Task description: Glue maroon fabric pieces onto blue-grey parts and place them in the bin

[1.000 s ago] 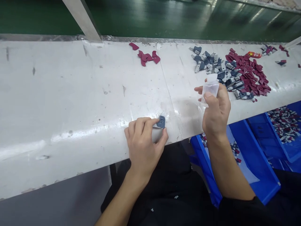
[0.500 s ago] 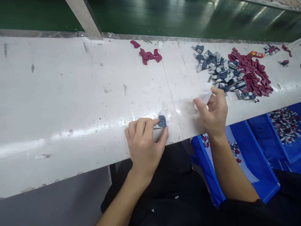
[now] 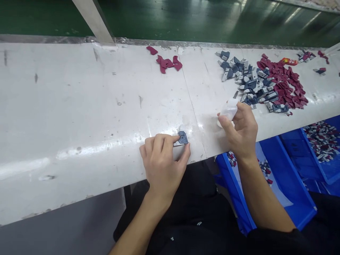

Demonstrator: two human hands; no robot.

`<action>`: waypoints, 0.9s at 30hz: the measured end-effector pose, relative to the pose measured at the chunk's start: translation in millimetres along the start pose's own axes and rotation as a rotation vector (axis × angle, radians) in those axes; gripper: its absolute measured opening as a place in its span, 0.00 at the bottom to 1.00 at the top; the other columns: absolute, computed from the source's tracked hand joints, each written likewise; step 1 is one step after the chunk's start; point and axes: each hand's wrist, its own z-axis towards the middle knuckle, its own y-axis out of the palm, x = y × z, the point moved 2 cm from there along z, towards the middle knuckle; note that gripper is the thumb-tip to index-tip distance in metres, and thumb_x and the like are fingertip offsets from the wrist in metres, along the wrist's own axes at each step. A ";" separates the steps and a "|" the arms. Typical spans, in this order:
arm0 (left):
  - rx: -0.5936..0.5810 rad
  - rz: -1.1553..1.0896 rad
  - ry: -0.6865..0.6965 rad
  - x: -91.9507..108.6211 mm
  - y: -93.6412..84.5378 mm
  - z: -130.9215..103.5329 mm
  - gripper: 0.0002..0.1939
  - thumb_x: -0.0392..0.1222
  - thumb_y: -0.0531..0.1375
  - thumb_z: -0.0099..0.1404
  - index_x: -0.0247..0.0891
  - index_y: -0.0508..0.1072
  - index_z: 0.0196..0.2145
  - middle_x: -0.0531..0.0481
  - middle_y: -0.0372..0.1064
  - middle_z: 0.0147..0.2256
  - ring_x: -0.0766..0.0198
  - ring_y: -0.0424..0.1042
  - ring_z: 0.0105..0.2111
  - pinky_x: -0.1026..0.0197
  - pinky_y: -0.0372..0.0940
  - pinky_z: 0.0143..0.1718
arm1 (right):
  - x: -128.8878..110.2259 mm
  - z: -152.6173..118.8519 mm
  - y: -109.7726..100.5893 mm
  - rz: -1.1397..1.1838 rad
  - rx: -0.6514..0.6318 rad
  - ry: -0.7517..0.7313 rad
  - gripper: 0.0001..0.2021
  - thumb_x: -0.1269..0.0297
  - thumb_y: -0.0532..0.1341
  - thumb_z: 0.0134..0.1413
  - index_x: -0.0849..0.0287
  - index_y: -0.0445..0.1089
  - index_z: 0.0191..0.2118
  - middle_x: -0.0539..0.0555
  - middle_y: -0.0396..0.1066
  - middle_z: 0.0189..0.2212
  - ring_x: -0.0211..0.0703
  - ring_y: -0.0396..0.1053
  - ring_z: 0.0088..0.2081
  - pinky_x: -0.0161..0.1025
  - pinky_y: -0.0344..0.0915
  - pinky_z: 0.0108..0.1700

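Note:
My left hand (image 3: 164,156) rests at the table's front edge, its thumb and index finger closed on a small dark blue-grey and white plastic piece (image 3: 183,137). The piece lies on the white tabletop with its recessed face up, and pale shiny lines show along the recess. To the right, my right hand (image 3: 240,129) grips a small translucent white squeeze bottle (image 3: 228,110), held tilted above the table. Its fingers partly cover the bottle. A heap of blue-grey and white pieces (image 3: 251,83) lies just beyond this hand.
Maroon pieces (image 3: 289,86) are heaped at the right, and several more maroon pieces (image 3: 165,63) lie at the back middle. A red-orange wrapper (image 3: 290,61) sits by the heap. Blue bins (image 3: 288,177) with parts stand below the table's right edge. A green surface (image 3: 170,23) runs behind.
The bottle in my right hand has tipped and shifted slightly left and down. Pale shiny lines now show on the blue-grey piece. My left hand stays almost in place.

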 end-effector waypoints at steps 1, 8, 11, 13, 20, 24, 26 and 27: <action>-0.001 -0.001 0.002 0.2 -0.1 0.2 0.07 0.41 0.69 0.73 0.42 0.76 0.45 0.47 0.78 0.38 0.51 0.70 0.42 0.50 0.61 0.43 | -5.3 -1.7 -1.4 -0.011 -0.029 -0.013 0.19 0.53 0.70 0.70 0.50 0.73 0.60 0.57 0.80 0.52 0.56 0.81 0.51 0.55 0.78 0.51; 0.011 0.009 0.017 0.3 -1.0 0.6 0.07 0.40 0.70 0.72 0.41 0.77 0.46 0.46 0.78 0.39 0.51 0.70 0.43 0.50 0.63 0.44 | -17.8 -7.2 2.0 0.069 -0.144 0.113 0.19 0.57 0.72 0.67 0.50 0.67 0.57 0.46 0.75 0.32 0.45 0.73 0.32 0.45 0.70 0.37; 0.030 0.004 0.031 -0.4 -0.4 0.0 0.08 0.39 0.71 0.71 0.39 0.77 0.46 0.46 0.78 0.39 0.51 0.70 0.42 0.51 0.63 0.43 | -21.8 -6.5 2.2 0.110 -0.100 0.083 0.16 0.59 0.76 0.62 0.51 0.74 0.52 0.49 0.77 0.36 0.44 0.75 0.35 0.42 0.70 0.36; 0.043 0.007 0.034 -0.9 0.3 -0.2 0.09 0.40 0.71 0.71 0.39 0.78 0.45 0.46 0.77 0.39 0.52 0.70 0.42 0.51 0.62 0.42 | -25.2 -8.7 1.9 0.204 -0.072 0.077 0.16 0.61 0.79 0.58 0.51 0.80 0.49 0.52 0.79 0.43 0.45 0.77 0.40 0.41 0.72 0.37; 0.055 0.007 0.033 -1.4 1.9 -0.4 0.09 0.41 0.72 0.70 0.38 0.78 0.45 0.46 0.76 0.38 0.53 0.69 0.41 0.51 0.62 0.42 | -30.6 -34.7 17.9 0.437 0.022 0.238 0.16 0.50 0.78 0.62 0.54 0.81 0.46 0.48 0.74 0.30 0.37 0.68 0.25 0.37 0.68 0.25; 0.057 -0.009 0.035 -1.9 2.0 -0.6 0.10 0.41 0.73 0.70 0.39 0.78 0.45 0.47 0.76 0.37 0.53 0.69 0.41 0.51 0.62 0.42 | -37.7 -43.3 26.7 0.350 0.107 0.130 0.13 0.51 0.75 0.66 0.54 0.77 0.43 0.46 0.70 0.26 0.36 0.64 0.20 0.36 0.63 0.19; 0.057 -0.012 0.035 -2.1 2.1 -0.7 0.10 0.41 0.73 0.70 0.39 0.78 0.45 0.48 0.76 0.37 0.54 0.69 0.40 0.51 0.62 0.42 | -40.6 -43.7 29.4 0.305 0.107 0.084 0.13 0.52 0.75 0.66 0.54 0.77 0.43 0.46 0.70 0.27 0.36 0.65 0.21 0.36 0.64 0.20; 0.057 -0.013 0.035 -2.1 2.1 -0.7 0.10 0.42 0.73 0.70 0.39 0.79 0.45 0.48 0.76 0.37 0.54 0.69 0.40 0.51 0.61 0.42 | -41.7 -43.2 30.5 0.290 0.096 0.071 0.13 0.53 0.75 0.66 0.54 0.76 0.43 0.46 0.71 0.27 0.36 0.66 0.21 0.35 0.64 0.20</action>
